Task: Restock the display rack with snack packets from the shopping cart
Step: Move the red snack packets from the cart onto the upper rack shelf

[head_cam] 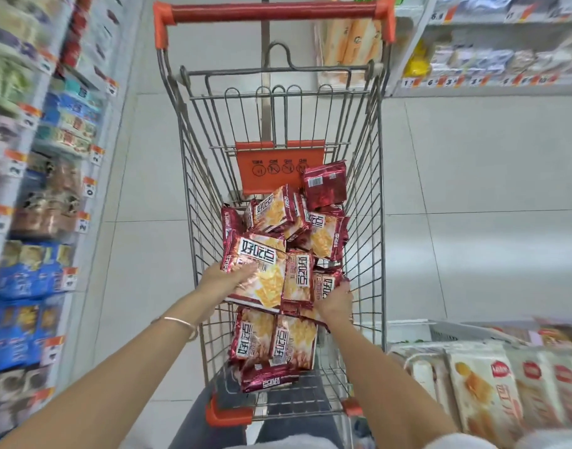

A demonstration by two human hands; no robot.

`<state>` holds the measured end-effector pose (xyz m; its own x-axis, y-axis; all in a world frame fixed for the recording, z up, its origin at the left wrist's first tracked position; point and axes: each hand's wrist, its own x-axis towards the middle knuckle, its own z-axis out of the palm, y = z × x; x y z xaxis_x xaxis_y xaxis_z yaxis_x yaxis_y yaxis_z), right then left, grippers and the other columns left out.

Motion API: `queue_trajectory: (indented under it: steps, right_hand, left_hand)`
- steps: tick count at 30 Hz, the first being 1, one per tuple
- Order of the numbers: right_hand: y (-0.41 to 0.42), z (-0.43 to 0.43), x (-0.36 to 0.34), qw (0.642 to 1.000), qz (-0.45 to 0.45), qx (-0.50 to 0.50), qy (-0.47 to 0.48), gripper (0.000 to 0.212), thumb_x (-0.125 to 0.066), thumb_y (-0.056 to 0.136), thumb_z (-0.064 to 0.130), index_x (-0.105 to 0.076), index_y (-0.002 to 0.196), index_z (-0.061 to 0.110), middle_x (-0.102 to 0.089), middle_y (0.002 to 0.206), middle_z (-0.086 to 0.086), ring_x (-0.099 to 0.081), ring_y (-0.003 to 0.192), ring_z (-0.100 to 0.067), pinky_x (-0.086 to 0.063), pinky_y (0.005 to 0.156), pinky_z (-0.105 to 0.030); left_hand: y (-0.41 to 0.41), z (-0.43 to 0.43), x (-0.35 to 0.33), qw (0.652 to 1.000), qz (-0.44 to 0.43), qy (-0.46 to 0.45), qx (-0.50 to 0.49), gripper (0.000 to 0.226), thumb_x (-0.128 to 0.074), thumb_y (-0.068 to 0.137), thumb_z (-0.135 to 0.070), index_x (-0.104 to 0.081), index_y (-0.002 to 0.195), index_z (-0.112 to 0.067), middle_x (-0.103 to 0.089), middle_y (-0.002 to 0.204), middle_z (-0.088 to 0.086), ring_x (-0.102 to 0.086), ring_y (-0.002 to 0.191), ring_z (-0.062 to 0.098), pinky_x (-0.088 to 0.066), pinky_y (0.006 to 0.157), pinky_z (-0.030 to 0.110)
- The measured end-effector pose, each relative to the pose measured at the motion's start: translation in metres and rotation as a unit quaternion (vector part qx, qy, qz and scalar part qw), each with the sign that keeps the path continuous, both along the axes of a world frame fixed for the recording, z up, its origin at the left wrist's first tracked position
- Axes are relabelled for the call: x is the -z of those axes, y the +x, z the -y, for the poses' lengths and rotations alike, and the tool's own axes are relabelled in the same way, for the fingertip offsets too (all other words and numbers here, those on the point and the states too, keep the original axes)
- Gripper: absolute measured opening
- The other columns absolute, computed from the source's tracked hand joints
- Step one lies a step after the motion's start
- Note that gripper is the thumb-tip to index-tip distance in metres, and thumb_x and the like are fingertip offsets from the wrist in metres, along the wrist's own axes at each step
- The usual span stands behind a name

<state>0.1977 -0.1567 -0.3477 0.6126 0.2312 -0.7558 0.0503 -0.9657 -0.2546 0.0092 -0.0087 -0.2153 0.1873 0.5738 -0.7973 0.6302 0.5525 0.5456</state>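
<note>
The left hand grips a glossy red foil snack packet atop the pile in the silver wire shopping cart; the right hand clutches a neighbouring red packet.

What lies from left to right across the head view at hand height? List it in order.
Shelf of blue packets → left hand → snack packet it holds → right hand → shopping cart's right wire wall → pale packs with red logos, lower down.
</note>
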Motion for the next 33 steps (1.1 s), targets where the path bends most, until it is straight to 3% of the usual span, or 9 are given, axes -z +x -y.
queue_trajectory:
  steps: [2,5,7,10,15,19,23,29,33]
  right_hand:
    - [0.001,0.000,0.001,0.999,0.018,-0.027,-0.010,0.065,-0.070,0.089,0.012,-0.037,0.143,-0.003,-0.055,0.128,-0.023,-0.055,0.123,-0.032,-0.048,0.100,-0.036]
    - [0.009,0.004,-0.012,0.994,0.028,-0.097,-0.052,0.021,-0.058,0.095,0.014,-0.064,0.114,0.006,-0.065,0.109,-0.007,-0.063,0.101,-0.020,-0.049,0.080,-0.025]
    - [0.013,0.008,-0.006,0.998,0.000,-0.047,-0.032,0.044,-0.063,0.091,0.011,-0.048,0.133,0.010,-0.052,0.134,-0.015,-0.056,0.117,-0.027,-0.049,0.091,-0.031]
    - [0.012,0.009,0.006,0.995,-0.095,-0.009,-0.005,0.102,-0.079,0.083,0.020,-0.007,0.155,0.012,-0.042,0.144,-0.016,-0.053,0.122,-0.032,-0.050,0.092,-0.029]
    - [0.008,0.011,0.020,0.989,0.056,-0.129,-0.049,0.039,-0.070,0.089,0.025,-0.059,0.118,0.003,-0.067,0.109,-0.009,-0.065,0.088,-0.019,-0.060,0.081,-0.030]
    - [0.007,0.008,-0.018,0.986,0.032,-0.158,0.033,0.057,-0.058,0.096,0.021,-0.032,0.143,0.001,-0.057,0.128,-0.020,-0.060,0.113,-0.034,-0.051,0.092,-0.042]
    - [0.030,0.019,-0.079,0.968,0.082,-0.206,0.119,0.051,-0.052,0.099,0.031,-0.043,0.144,0.010,-0.052,0.130,-0.018,-0.062,0.110,-0.035,-0.052,0.094,-0.044]
    - [0.065,0.024,-0.199,0.918,-0.241,-0.046,0.311,0.021,-0.064,0.095,0.022,-0.070,0.112,0.010,-0.073,0.106,-0.017,-0.068,0.089,-0.029,-0.053,0.075,-0.032]
    - [0.038,-0.007,-0.241,0.899,-0.256,-0.032,0.354,0.038,-0.079,0.079,0.033,-0.069,0.112,0.018,-0.074,0.105,-0.010,-0.068,0.091,-0.027,-0.055,0.077,-0.036]
  left_hand:
    - [-0.005,-0.004,-0.001,1.000,-0.004,0.014,0.013,0.029,-0.078,0.082,-0.043,-0.066,0.103,-0.026,-0.072,0.100,-0.004,-0.066,0.093,0.015,-0.049,0.097,0.034]
    - [-0.004,-0.005,-0.017,0.999,0.006,0.030,0.023,0.046,-0.071,0.082,-0.055,-0.066,0.114,-0.023,-0.072,0.108,0.000,-0.067,0.099,0.018,-0.049,0.104,0.041]
    - [-0.004,-0.005,-0.023,0.999,0.016,0.016,0.024,0.076,-0.066,0.075,-0.071,-0.061,0.130,-0.020,-0.068,0.124,0.003,-0.062,0.113,0.024,-0.044,0.110,0.044]
    - [-0.002,-0.005,-0.026,0.999,0.003,0.025,0.026,0.072,-0.052,0.088,-0.069,-0.056,0.136,-0.017,-0.061,0.132,0.003,-0.056,0.118,0.025,-0.039,0.110,0.041]
    - [0.000,-0.002,-0.032,0.998,0.000,0.028,0.049,0.083,-0.039,0.087,-0.075,-0.049,0.146,-0.017,-0.056,0.143,0.007,-0.053,0.129,0.028,-0.037,0.112,0.045]
    - [0.001,-0.003,-0.037,0.997,-0.017,0.042,0.070,0.079,-0.031,0.093,-0.073,-0.055,0.139,-0.014,-0.062,0.125,0.005,-0.056,0.108,0.021,-0.039,0.097,0.033]
    - [-0.005,-0.014,-0.021,0.997,0.012,0.052,0.061,0.116,-0.030,0.059,-0.102,-0.060,0.135,-0.020,-0.069,0.125,0.006,-0.064,0.115,0.025,-0.044,0.109,0.046]
    - [0.000,-0.022,-0.041,0.991,0.047,0.046,0.115,0.120,-0.029,0.062,-0.102,-0.041,0.152,-0.024,-0.048,0.152,0.008,-0.044,0.140,0.032,-0.031,0.118,0.054]
    - [0.011,-0.012,-0.101,0.981,0.117,-0.043,0.151,0.101,-0.031,0.079,-0.089,-0.060,0.132,-0.008,-0.063,0.127,0.028,-0.061,0.122,0.039,-0.049,0.103,0.053]
